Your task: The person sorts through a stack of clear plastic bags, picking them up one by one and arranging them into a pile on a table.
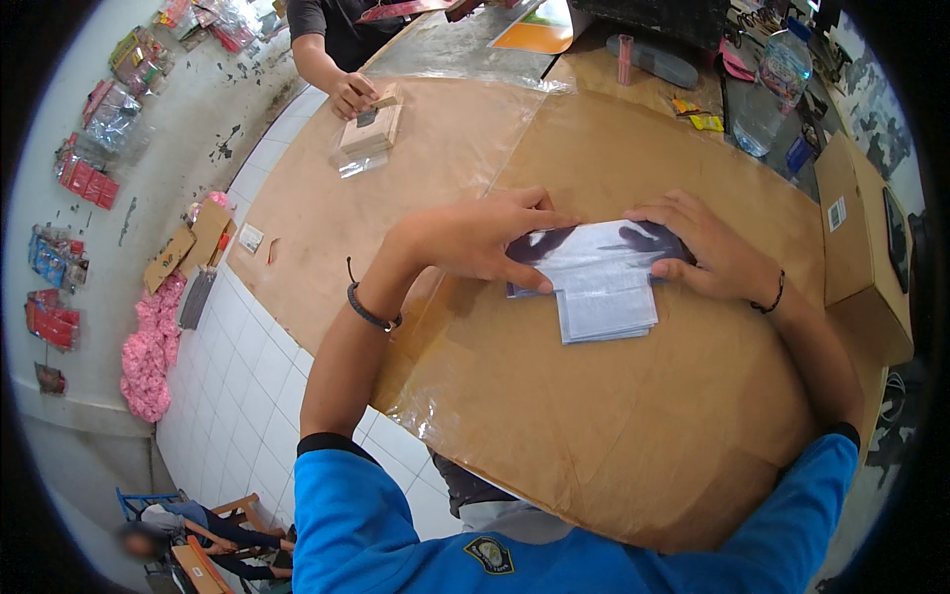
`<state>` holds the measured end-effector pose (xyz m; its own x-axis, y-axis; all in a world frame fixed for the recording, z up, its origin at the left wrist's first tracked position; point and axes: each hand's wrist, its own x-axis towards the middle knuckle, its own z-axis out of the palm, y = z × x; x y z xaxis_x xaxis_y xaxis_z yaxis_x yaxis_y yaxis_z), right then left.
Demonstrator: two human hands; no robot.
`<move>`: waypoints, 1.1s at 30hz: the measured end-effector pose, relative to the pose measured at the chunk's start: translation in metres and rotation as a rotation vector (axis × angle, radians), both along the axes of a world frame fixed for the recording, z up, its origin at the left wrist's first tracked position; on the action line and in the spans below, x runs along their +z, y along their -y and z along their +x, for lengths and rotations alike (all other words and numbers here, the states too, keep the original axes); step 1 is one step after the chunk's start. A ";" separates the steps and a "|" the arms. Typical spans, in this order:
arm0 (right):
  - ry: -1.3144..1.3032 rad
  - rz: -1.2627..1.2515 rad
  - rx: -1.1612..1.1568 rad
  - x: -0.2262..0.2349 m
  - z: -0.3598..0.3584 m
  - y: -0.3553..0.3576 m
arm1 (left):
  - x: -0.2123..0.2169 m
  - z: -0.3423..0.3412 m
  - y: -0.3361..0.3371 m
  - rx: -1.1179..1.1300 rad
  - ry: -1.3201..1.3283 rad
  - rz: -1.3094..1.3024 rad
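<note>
Between my hands a stack of thin, shiny, pale plastic sleeves (pixel 604 259) lies on the brown-covered table (pixel 594 426). A wide band runs across the stack's top, and a narrower part sticks out toward me. My left hand (pixel 495 238) grips the band's left end, thumb on the near edge and fingers on the far edge. At the right end my right hand (pixel 708 247) holds it the same way, its fingers curled over the far corner. Dark, glossy patches show beside both hands. Print on the sleeves, if any, cannot be made out.
Across the table a co-worker's hand (pixel 354 96) rests on a stack of light wooden-looking pieces (pixel 371 131). A cardboard box (pixel 863 247) stands at the right edge. Farther back are a large clear bottle (pixel 772 94), a pink tube (pixel 624 59) and yellow packets (pixel 705 121).
</note>
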<state>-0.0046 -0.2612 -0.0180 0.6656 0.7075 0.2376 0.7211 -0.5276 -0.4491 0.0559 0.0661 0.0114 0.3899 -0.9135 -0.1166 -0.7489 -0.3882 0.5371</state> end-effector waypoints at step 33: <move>-0.073 0.074 0.019 0.002 0.005 0.003 | -0.004 -0.002 0.014 0.216 0.009 -0.130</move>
